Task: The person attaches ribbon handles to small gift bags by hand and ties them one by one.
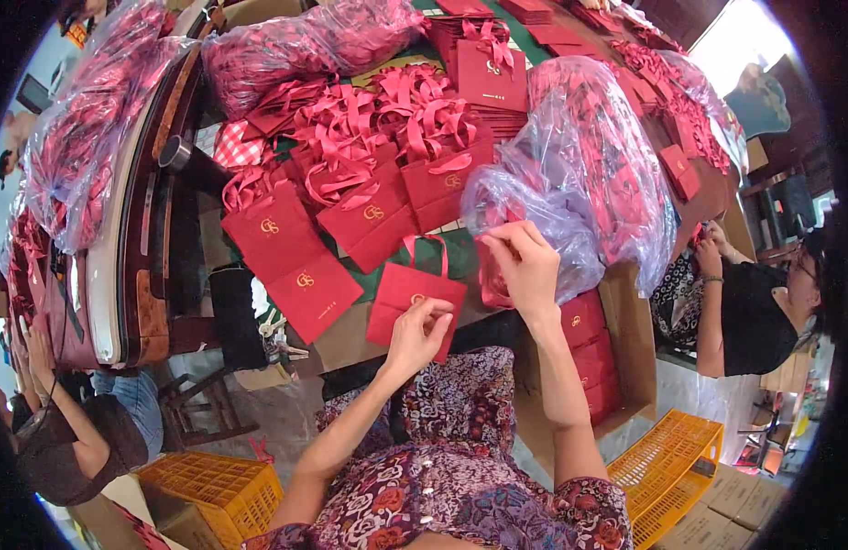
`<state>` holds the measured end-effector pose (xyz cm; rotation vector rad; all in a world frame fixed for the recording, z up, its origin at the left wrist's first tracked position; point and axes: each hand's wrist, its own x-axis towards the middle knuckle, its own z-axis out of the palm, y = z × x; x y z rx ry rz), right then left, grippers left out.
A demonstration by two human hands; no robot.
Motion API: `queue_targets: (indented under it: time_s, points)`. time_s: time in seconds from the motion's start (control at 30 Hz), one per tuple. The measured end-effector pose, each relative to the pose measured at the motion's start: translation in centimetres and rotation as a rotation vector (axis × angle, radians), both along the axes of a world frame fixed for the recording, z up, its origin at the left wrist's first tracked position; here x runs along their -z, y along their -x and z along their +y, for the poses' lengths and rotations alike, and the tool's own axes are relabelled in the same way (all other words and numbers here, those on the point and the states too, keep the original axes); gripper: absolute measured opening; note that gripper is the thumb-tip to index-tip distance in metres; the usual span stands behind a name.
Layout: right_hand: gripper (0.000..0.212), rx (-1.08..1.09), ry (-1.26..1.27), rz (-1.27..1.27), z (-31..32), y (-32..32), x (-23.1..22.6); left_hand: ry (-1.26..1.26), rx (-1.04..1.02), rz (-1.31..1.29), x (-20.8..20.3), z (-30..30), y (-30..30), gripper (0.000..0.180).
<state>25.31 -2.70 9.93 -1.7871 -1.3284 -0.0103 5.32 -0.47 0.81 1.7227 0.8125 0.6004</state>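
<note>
My left hand (418, 337) lies on a small red paper gift bag (390, 298) at the table's near edge, its fingers curled over the front. The bag's pink-red ribbon handle (428, 243) stands up at the top. To the right, my right hand (526, 266) is raised with fingertips pinched together, beside the mouth of a clear plastic sack (589, 165). Red ribbons fill that sack. What the pinch holds, if anything, is too small to make out. Beyond my left hand, red gift bags (373, 213) with ribbon handles lie overlapping in rows.
An open cardboard box (636, 348) with red bags stands at my right. Yellow plastic crates (213, 486) flank me on the floor. A dark bottle (187, 160) lies on the left of the table. Co-workers sit at the left and right (758, 316).
</note>
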Motion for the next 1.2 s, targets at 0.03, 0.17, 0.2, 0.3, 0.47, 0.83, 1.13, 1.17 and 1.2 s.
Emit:
queue_targets:
  time_s: [0.03, 0.17, 0.2, 0.3, 0.47, 0.83, 1.13, 1.17, 1.2]
  points:
    - [0.01, -0.031, -0.022, 0.089, 0.4, 0.5, -0.8, -0.002, -0.006, 0.004, -0.2, 0.2, 0.1, 0.014]
    - [0.013, -0.312, -0.091, 0.035, 0.1, 2.2, -1.2, 0.629, 0.025, -0.168, -0.7, 1.5, 0.4, 0.053]
    - [0.014, -0.366, -0.035, 0.021, -0.6, 2.9, -1.0, 0.795, 0.009, -0.231, -0.8, 1.9, 0.4, 0.061]
    - [0.019, -0.522, 0.152, -0.036, -2.6, 4.7, -0.1, 1.044, -0.011, -0.526, -1.0, 3.1, 0.8, 0.074]
    - [0.015, -0.548, 0.341, -0.011, -5.6, 5.5, 3.4, 1.12, -0.062, -0.631, -1.0, 3.5, 1.4, 0.045]
    - [0.019, -0.19, 0.212, 0.766, -5.2, 6.3, 5.3, 0.298, 0.125, 0.091, -3.2, -1.7, -0.2, 0.025]
    - [0.014, -0.211, 0.008, 1.169, -8.7, 3.8, 0.3, -0.268, 0.044, 0.101, -3.4, 2.2, 0.6, 0.021]
    - [0.015, -0.249, 0.01, 1.182, -9.0, 3.7, -0.1, -0.303, 0.016, 0.172, -3.0, 2.7, 0.5, 0.03]
    - [0.013, -0.157, 0.132, 1.083, -9.0, 4.3, -0.4, -0.389, 0.026, 0.198, -2.6, 3.4, 0.4, 0.034]
